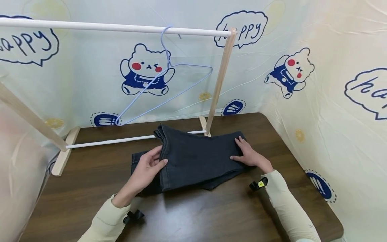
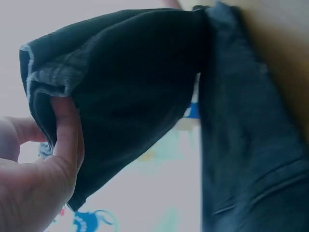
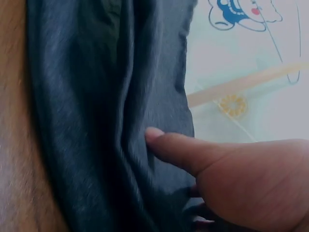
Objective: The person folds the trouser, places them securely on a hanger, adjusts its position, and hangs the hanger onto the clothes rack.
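Dark trousers (image 1: 199, 164) lie folded on the counter (image 1: 187, 215), the upper layers lifted at the left end. Left hand (image 1: 148, 168): grip narrow, pinching that left edge, thumb outside and fingers tucked within; presumably this keeps the layers together. Right hand (image 1: 249, 154): grip wide, thumb and fingers spread against the opposite end, likely steadying it. Behind, a light-blue hanger (image 1: 170, 64) hangs by its hook from the rack's white rail (image 1: 121, 27), above the cloth.
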Demonstrator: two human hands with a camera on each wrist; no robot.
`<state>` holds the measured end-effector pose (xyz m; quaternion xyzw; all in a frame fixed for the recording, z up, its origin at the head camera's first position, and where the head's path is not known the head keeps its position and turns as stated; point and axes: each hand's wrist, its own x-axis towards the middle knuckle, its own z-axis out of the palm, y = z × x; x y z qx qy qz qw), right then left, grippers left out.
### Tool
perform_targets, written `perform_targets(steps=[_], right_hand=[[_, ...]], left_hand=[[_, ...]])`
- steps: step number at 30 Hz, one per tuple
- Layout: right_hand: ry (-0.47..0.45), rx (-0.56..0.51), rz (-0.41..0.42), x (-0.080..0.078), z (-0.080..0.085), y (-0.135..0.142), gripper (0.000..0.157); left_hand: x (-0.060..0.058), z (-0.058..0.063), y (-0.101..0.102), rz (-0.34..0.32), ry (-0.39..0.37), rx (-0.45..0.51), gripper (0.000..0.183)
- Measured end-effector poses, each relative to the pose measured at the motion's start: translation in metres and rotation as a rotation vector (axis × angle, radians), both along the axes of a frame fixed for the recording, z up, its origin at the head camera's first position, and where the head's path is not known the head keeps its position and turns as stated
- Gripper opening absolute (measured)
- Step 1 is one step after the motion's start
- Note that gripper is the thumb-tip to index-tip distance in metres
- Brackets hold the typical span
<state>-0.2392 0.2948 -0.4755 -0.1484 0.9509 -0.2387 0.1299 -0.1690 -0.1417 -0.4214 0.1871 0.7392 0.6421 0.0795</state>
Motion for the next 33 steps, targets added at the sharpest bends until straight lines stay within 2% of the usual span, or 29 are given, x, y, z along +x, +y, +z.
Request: perform_targets(steps=[3, 6, 9, 12, 16, 22, 28, 30, 33], right_hand=[[-0.025, -0.028, 0.026, 0.001, 0.007, -0.005, 0.09], [-0.047, -0.036, 0.054, 0.003, 0.009, -0.011, 0.09], [-0.059, -0.037, 0.068, 0.004, 0.009, -0.017, 0.09], [-0.059, -0.035, 0.079, 0.006, 0.005, -0.021, 0.09], [-0.051, -0.022, 0.096, 0.007, -0.003, -0.023, 0.088], [-0.031, -0.058, 0.112, 0.009, -0.009, -0.021, 0.088], [-0.035, -0.071, 0.119, 0.009, -0.013, -0.018, 0.088], [-0.037, -0.072, 0.123, 0.009, -0.015, -0.018, 0.088], [-0.041, -0.077, 0.137, 0.009, -0.016, -0.017, 0.088]], left_hand=[[0.001, 0.013, -0.007, -0.011, 0.039, 0.078, 0.052], [0.004, 0.019, -0.019, 0.0, 0.039, 0.137, 0.048], [0.005, 0.023, -0.035, 0.049, 0.009, 0.15, 0.047], [0.006, 0.022, -0.051, 0.103, -0.023, 0.102, 0.048], [0.005, 0.011, -0.07, 0.13, -0.074, -0.02, 0.051], [0.003, -0.018, -0.094, 0.099, -0.19, -0.223, 0.06], [0.003, -0.044, -0.108, 0.005, -0.353, -0.265, 0.067], [0.003, -0.048, -0.109, 0.012, -0.387, -0.298, 0.07], [0.0, -0.05, -0.108, 0.056, -0.379, -0.374, 0.074]])
